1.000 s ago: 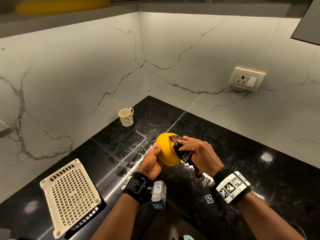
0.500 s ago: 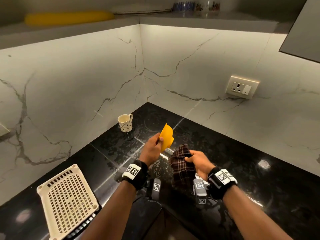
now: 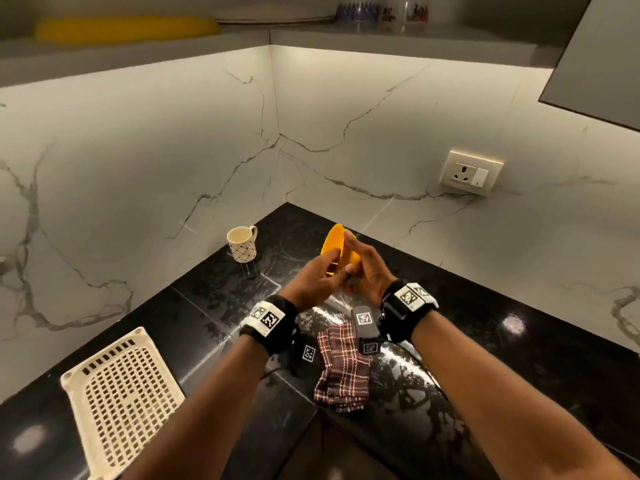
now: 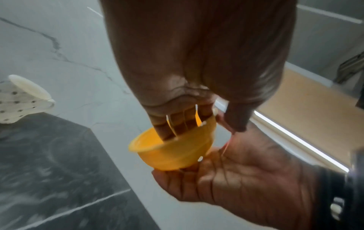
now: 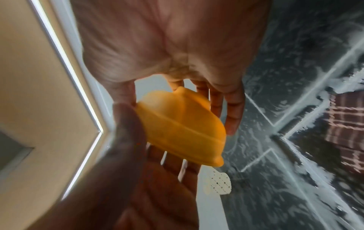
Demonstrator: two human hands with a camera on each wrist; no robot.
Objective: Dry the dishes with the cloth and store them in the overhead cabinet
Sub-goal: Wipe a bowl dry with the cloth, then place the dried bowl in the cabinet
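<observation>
Yellow bowl (image 3: pixel 335 247) is held between both hands — left hand (image 3: pixel 320 277) fingers curled inside its rim, right hand (image 3: pixel 369 268) flat-fingered against the base; checked cloth (image 3: pixel 343 370) lies on the counter (image 3: pixel 519 358).

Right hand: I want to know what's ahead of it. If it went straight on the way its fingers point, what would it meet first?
Probably the marble wall behind the counter. The right hand points up and away alongside the yellow bowl it steadies; nothing else shows ahead, though depth is unclear.
</observation>
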